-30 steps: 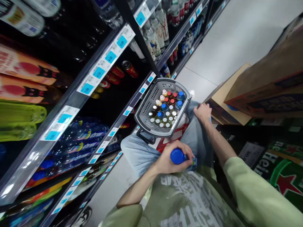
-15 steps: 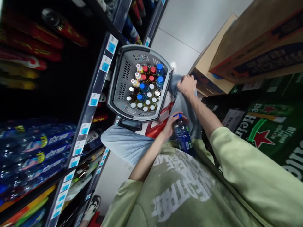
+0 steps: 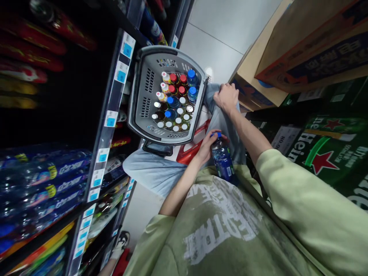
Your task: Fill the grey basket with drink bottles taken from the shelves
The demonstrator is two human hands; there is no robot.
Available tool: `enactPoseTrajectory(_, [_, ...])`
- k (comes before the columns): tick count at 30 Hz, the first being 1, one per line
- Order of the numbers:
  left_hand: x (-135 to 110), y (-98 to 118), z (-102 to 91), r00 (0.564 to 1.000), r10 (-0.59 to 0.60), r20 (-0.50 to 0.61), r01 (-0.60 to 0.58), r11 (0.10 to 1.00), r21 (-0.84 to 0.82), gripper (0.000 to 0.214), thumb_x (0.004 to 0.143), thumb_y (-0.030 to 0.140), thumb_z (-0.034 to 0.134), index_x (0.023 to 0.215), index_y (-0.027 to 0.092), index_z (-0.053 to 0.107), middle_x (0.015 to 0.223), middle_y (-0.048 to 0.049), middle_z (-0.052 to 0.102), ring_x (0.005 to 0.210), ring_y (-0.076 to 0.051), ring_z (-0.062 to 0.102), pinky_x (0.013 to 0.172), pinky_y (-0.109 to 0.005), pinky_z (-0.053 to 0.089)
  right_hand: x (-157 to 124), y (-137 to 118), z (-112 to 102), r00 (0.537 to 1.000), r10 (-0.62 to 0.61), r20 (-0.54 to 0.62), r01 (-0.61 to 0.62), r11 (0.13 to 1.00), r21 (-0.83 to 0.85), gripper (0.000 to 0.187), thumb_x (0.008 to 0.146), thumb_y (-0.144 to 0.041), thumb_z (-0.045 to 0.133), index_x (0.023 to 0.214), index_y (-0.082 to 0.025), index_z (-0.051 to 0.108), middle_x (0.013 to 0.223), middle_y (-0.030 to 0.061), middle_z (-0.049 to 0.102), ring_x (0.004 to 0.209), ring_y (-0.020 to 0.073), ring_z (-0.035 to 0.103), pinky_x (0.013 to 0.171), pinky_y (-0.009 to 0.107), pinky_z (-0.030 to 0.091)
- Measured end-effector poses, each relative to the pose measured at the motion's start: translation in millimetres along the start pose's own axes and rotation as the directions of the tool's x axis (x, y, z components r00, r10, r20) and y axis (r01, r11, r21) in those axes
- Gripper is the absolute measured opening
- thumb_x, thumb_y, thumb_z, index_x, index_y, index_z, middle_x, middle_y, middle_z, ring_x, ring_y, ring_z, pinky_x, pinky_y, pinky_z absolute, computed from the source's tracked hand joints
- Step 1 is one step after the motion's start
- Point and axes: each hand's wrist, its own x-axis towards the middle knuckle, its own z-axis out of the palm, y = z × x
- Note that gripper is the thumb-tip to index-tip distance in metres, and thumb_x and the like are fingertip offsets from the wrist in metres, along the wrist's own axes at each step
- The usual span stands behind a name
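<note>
My left hand [image 3: 205, 148] holds a clear plastic bottle [image 3: 223, 163] with a blue cap and blue label. Its fingers close around the cap, and the bottle's base is near my shirt. My right hand [image 3: 227, 97] rests on my right knee, with no object in it; its fingers are loosely bent over the jeans. Beyond my knees stands a grey shopping basket [image 3: 148, 115] with a black rim. Several bottles with blue, red and white caps stand upright in it, along with a can [image 3: 189, 109]. Their lower parts are hidden.
Drink shelves [image 3: 99, 153] with price tags run along the left. Cardboard boxes [image 3: 287, 57] and green beer cartons [image 3: 330, 142] are stacked at the right. A red plastic object [image 3: 192, 147] lies between my legs. At the bottom left, a sneaker [image 3: 123, 238] shows.
The view has shifted slightly, so the basket appears a little higher and further left. My left hand still holds the bottle, and my right hand stays on my knee.
</note>
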Motion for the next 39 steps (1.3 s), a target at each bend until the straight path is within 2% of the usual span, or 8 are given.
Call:
enactPoseTrajectory(4, [13.6,6.6,7.9,1.0,-0.017,0.015,0.016,0.998,0.068,0.048,0.083,0.051,0.09,0.113,0.021,0.067,0.099,-0.0047,0.08,0.102,-0.029,0.081,0.088,-0.038,0.063,-1.3,0.1,-0.6,1.0,-0.006,0.005,0.006,1.0,0.007,0.063,0.112,-0.051,0.025,0.134,-0.009,0.067,0.133,0.0285,0.065,0.138,0.049,0.049,0.107,0.077,0.04])
enactPoseTrajectory(8, [33.9,14.5,11.0,1.0,0.029,0.013,-0.03,0.993,0.116,0.042,0.087,0.049,0.086,0.111,0.022,0.066,0.096,-0.0048,0.079,0.105,-0.03,0.081,0.089,-0.04,0.064,-1.0,2.9,-1.5,1.0,-0.008,0.001,0.008,1.0,0.02,0.066,0.113,-0.055,0.022,0.133,-0.01,0.067,0.134,0.0278,0.065,0.136,0.0483,0.049,0.108,0.076,0.041])
enactPoseTrajectory(12, [44.1,15.7,9.0,0.999,0.031,-0.014,-0.03,0.995,0.094,0.037,0.09,0.049,0.081,0.108,0.022,0.064,0.093,-0.0057,0.079,0.102,-0.03,0.081,0.09,-0.043,0.065,2.9,7.8,2.4,1.0,-0.026,-0.003,0.026,0.999,0.041,0.069,0.113,-0.059,0.02,0.132,-0.012,0.067,0.133,0.027,0.066,0.135,0.048,0.05,0.108,0.075,0.042])
enactPoseTrajectory(23, [44.6,9.7,9.2,0.995,0.035,-0.09,-0.03,0.998,0.058,0.034,0.09,0.049,0.08,0.106,0.022,0.066,0.102,-0.0088,0.08,0.114,-0.032,0.079,0.096,-0.048,0.066,4.0,7.1,6.8,1.0,-0.025,-0.003,0.025,0.999,0.029,0.073,0.114,-0.058,0.017,0.131,-0.009,0.067,0.131,0.0283,0.066,0.134,0.0477,0.05,0.106,0.073,0.042])
enactPoseTrajectory(29, [43.2,9.4,7.8,0.997,0.064,-0.05,-0.061,0.996,0.059,0.041,0.084,0.05,0.082,0.108,0.022,0.064,0.097,-0.0076,0.079,0.113,-0.033,0.079,0.097,-0.047,0.065,3.9,5.5,6.7,1.0,-0.012,0.007,0.011,0.999,0.038,0.071,0.114,-0.056,0.018,0.13,-0.007,0.068,0.132,0.0282,0.065,0.135,0.0474,0.049,0.107,0.074,0.04])
enactPoseTrajectory(35, [38.7,15.1,8.9,0.997,0.034,-0.069,-0.029,0.996,0.084,0.035,0.087,0.046,0.07,0.111,0.022,0.062,0.096,-0.0071,0.077,0.115,-0.034,0.075,0.098,-0.048,0.063,4.0,4.8,7.1,0.999,-0.028,0.036,0.028,1.0,0.01,0.068,0.114,-0.055,0.021,0.136,-0.007,0.064,0.134,0.0292,0.063,0.138,0.049,0.046,0.107,0.076,0.039])
enactPoseTrajectory(39, [37.9,18.3,8.0,0.999,0.025,-0.048,-0.02,0.996,0.089,0.033,0.086,0.04,0.074,0.112,0.022,0.064,0.094,-0.0065,0.077,0.112,-0.034,0.074,0.098,-0.048,0.061,5.4,6.4,9.9,0.999,-0.037,-0.007,0.038,0.999,0.036,0.07,0.114,-0.053,0.017,0.134,-0.007,0.066,0.131,0.0283,0.064,0.135,0.048,0.049,0.107,0.076,0.039])
